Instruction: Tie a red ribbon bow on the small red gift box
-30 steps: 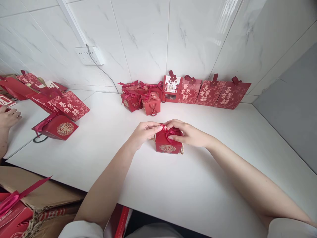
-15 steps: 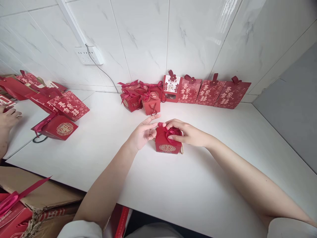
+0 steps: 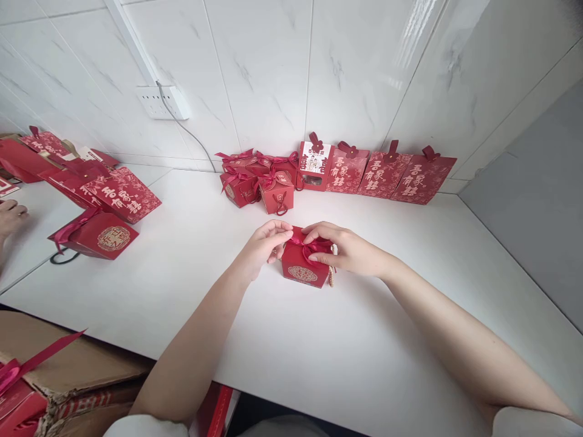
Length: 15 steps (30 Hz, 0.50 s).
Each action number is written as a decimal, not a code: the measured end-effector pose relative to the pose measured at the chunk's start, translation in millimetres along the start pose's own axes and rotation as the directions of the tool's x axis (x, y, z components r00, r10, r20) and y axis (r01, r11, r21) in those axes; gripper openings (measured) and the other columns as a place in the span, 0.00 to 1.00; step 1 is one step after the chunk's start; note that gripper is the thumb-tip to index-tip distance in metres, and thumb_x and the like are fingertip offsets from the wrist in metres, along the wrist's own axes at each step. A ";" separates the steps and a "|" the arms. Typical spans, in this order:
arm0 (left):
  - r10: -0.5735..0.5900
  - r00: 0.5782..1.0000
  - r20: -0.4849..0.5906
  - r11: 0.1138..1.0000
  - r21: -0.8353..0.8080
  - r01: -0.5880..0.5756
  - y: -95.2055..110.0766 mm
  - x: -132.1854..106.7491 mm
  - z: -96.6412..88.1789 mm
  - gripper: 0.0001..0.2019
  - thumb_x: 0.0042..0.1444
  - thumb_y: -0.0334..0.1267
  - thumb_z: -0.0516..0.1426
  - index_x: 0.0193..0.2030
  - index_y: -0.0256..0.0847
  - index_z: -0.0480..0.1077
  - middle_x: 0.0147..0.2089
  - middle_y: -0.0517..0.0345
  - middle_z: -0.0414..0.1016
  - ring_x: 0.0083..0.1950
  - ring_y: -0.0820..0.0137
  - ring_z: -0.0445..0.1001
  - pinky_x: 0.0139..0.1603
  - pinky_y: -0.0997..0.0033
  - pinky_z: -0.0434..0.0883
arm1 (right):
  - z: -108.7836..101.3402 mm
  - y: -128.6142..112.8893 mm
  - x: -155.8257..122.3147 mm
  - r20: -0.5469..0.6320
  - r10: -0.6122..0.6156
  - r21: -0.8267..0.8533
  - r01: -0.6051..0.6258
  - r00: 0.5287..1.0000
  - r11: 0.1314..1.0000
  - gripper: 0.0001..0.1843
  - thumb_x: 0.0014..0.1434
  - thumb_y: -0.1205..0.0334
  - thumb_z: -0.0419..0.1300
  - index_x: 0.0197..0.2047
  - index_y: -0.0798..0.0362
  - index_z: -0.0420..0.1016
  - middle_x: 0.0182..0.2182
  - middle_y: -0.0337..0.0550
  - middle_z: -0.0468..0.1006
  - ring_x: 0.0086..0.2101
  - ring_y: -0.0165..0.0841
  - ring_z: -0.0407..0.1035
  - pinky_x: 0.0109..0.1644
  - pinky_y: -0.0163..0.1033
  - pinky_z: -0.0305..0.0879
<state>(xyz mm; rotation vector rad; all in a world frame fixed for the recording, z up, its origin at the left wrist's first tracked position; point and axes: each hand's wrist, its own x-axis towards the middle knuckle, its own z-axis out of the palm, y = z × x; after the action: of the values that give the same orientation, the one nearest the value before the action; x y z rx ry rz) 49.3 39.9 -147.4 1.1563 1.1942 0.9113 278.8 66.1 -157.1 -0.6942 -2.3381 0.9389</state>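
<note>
The red gift box [image 3: 304, 275] stands on the tabletop [image 3: 319, 340]. At ten o'clock on it, the left hand's [image 3: 263, 247] fingers clamp the satin ribbon [image 3: 310, 249]; at two, the right hand's [image 3: 348, 250] fingers sit apart (whether gripping, I cannot tell). Uneven tugging could loosen the tie.

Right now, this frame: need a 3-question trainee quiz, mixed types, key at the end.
1. Multiple choice: what colour is the medallion on the front of the red box being handled? A) blue B) gold C) green
2. True or false: the person's left hand and right hand are both at the red box.
3. Count: how many red packets with tabs on top stand in the row along the wall, to the right of the cluster of ribboned boxes?

Key: 1. B, gold. 2. True. 3. Four.
</note>
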 end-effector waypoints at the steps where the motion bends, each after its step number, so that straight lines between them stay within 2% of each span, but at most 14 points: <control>1: 0.009 1.000 -0.008 1.000 0.024 -0.008 0.2 -1.4 1.7 0.13 0.54 0.47 0.61 0.40 0.43 0.68 0.33 0.63 0.63 0.22 0.83 0.59 0.19 0.80 0.50 | 0.1 -1.7 -0.3 -0.002 -0.002 -0.011 0.002 1.000 1.000 0.12 0.64 0.61 0.60 0.51 0.48 0.72 0.53 0.47 0.71 0.49 0.38 0.69 0.55 0.46 0.67; 4: 0.041 0.996 -0.079 0.991 0.127 -0.030 -0.7 -3.8 4.2 0.14 0.56 0.49 0.59 0.45 0.46 0.67 0.31 0.63 0.65 0.24 0.79 0.61 0.22 0.79 0.53 | 0.4 -5.9 -0.9 0.008 -0.019 -0.062 0.020 1.000 0.998 0.10 0.65 0.62 0.59 0.50 0.49 0.72 0.54 0.47 0.70 0.49 0.37 0.69 0.56 0.46 0.67; 6: 0.158 0.964 -0.213 0.949 0.304 -0.089 -2.0 -3.7 2.6 0.15 0.56 0.49 0.58 0.47 0.47 0.67 0.31 0.62 0.66 0.27 0.76 0.63 0.26 0.77 0.57 | 0.6 -7.4 -1.6 0.018 -0.028 -0.101 0.030 0.999 0.994 0.10 0.66 0.62 0.58 0.50 0.48 0.73 0.55 0.47 0.69 0.50 0.38 0.68 0.57 0.46 0.67; 8: 0.280 0.910 -0.305 0.849 0.522 -0.086 -3.1 -3.0 -1.1 0.13 0.58 0.51 0.56 0.40 0.44 0.69 0.30 0.61 0.68 0.28 0.75 0.63 0.29 0.74 0.59 | 0.7 -7.9 -2.6 0.028 -0.027 -0.126 0.031 0.999 0.992 0.11 0.66 0.63 0.57 0.51 0.47 0.73 0.56 0.47 0.68 0.53 0.38 0.67 0.57 0.45 0.67; 9: 0.285 0.906 -0.312 0.806 0.589 -0.051 -3.2 -2.7 -3.2 0.16 0.59 0.53 0.54 0.33 0.42 0.68 0.29 0.60 0.68 0.28 0.74 0.62 0.30 0.73 0.58 | 0.7 -7.9 -3.1 0.034 -0.025 -0.134 0.030 0.999 0.991 0.12 0.66 0.63 0.57 0.52 0.46 0.74 0.57 0.47 0.67 0.54 0.39 0.67 0.57 0.45 0.68; 10: 0.243 0.924 -0.296 0.787 0.617 -0.009 -3.1 -2.6 -5.0 0.21 0.59 0.57 0.52 0.27 0.40 0.66 0.27 0.59 0.67 0.28 0.73 0.62 0.30 0.72 0.57 | 0.6 -7.9 -3.6 0.040 -0.023 -0.140 0.028 0.999 0.990 0.13 0.67 0.62 0.56 0.53 0.45 0.74 0.58 0.46 0.67 0.55 0.39 0.66 0.57 0.45 0.68; 12: 0.104 0.972 -0.213 0.810 0.584 0.041 -1.7 -3.3 -7.2 0.27 0.59 0.61 0.51 0.21 0.39 0.62 0.24 0.59 0.64 0.27 0.73 0.61 0.30 0.72 0.56 | 0.2 -8.1 -4.4 0.050 -0.016 -0.147 0.024 0.999 0.989 0.14 0.67 0.61 0.56 0.55 0.44 0.74 0.58 0.46 0.66 0.55 0.39 0.66 0.57 0.46 0.68; 15: 0.041 0.997 -0.066 0.864 0.504 -0.002 1.6 -5.5 -7.3 0.25 0.56 0.59 0.56 0.22 0.38 0.61 0.24 0.62 0.60 0.26 0.76 0.58 0.29 0.73 0.54 | -0.7 -8.7 -4.7 0.052 -0.007 -0.148 0.015 0.999 0.989 0.15 0.68 0.60 0.56 0.55 0.43 0.74 0.58 0.46 0.66 0.55 0.39 0.66 0.58 0.47 0.68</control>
<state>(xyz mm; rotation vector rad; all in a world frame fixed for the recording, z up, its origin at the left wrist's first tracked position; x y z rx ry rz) 41.2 36.2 -144.5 1.5636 1.5400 0.6752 280.4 58.0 -151.5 -0.7223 -2.4738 0.7929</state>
